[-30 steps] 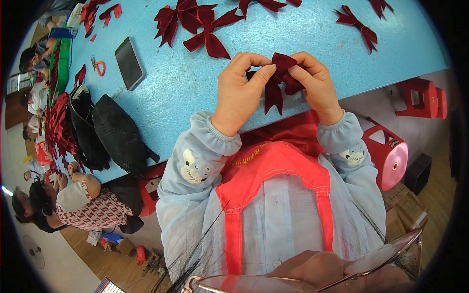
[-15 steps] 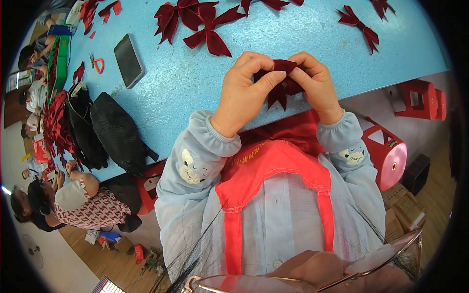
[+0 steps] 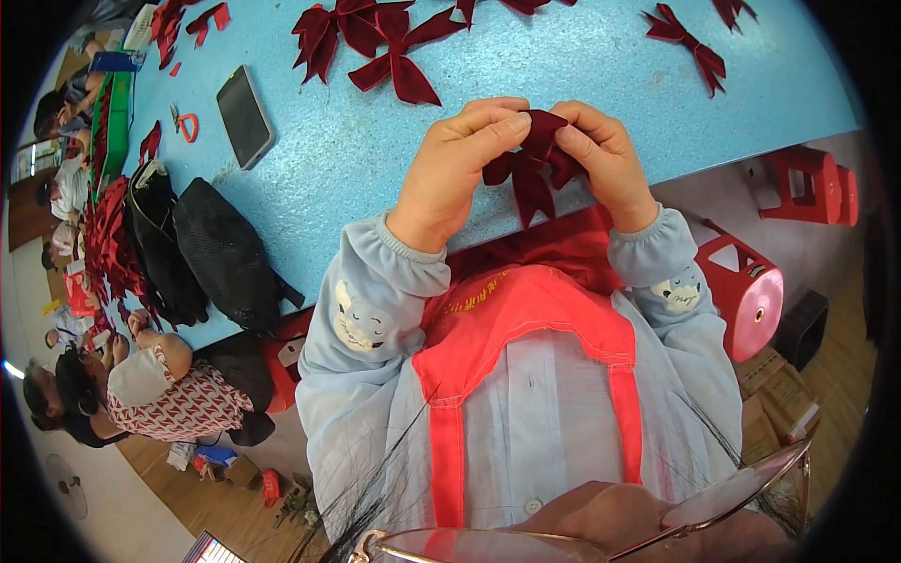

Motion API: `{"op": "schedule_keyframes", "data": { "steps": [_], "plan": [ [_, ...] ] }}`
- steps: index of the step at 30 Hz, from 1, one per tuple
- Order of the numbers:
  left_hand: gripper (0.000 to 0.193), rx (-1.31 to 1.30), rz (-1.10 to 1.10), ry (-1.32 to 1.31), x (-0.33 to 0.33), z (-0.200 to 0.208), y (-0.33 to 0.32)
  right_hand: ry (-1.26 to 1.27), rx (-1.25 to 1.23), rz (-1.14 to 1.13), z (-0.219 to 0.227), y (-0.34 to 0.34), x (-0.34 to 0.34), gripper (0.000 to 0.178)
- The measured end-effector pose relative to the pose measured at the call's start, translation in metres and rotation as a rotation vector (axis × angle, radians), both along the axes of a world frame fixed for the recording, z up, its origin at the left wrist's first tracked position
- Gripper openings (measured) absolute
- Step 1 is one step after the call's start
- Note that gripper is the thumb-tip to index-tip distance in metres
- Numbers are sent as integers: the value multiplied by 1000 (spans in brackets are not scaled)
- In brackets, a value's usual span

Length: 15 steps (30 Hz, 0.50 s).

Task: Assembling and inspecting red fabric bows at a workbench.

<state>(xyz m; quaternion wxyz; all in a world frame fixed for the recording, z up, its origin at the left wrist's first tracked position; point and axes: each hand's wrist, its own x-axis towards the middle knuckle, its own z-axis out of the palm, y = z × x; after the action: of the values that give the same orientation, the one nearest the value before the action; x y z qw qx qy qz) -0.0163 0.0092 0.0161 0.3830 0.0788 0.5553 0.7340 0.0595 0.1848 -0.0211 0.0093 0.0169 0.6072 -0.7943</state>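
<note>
Over the table's near edge I hold a dark red velvet ribbon bow (image 3: 532, 192), its cut tails hanging down toward me. My left hand (image 3: 460, 155) is closed, its thumb and fingers pinched at the upper left edge of the bow. Against the bow's right side, my right hand (image 3: 608, 159) is closed too, gripping a loop between thumb and bent fingers. The fingertips behind the ribbon are partly hidden. Farther back on the blue table (image 3: 601, 66) lie several similar bows, the nearest being a velvet bow (image 3: 402, 58) beyond my left hand.
A phone (image 3: 246, 117), orange-handled scissors (image 3: 188, 126) and a black pouch (image 3: 225, 249) lie to the left. Beyond them are a ribbon heap (image 3: 111, 230) and a green crate (image 3: 116, 122). A person (image 3: 178, 385) sits at far left. Red stools (image 3: 751, 305) stand at right.
My left hand has shifted slightly left, its thumb moving from the bow's middle to its upper left edge. The bow has turned, showing more of its upper loop and tails.
</note>
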Motion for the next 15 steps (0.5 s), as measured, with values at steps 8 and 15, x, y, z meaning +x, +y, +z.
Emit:
{"op": "schedule_keyframes", "data": {
  "steps": [8, 15],
  "plan": [
    [28, 27, -61, -44, -4, 4, -1, 31, 44, 26, 3, -5, -2, 12],
    [25, -28, -89, 72, 4, 1, 0, 41, 45, 11, 0, -4, -1, 13]
  ]
}}
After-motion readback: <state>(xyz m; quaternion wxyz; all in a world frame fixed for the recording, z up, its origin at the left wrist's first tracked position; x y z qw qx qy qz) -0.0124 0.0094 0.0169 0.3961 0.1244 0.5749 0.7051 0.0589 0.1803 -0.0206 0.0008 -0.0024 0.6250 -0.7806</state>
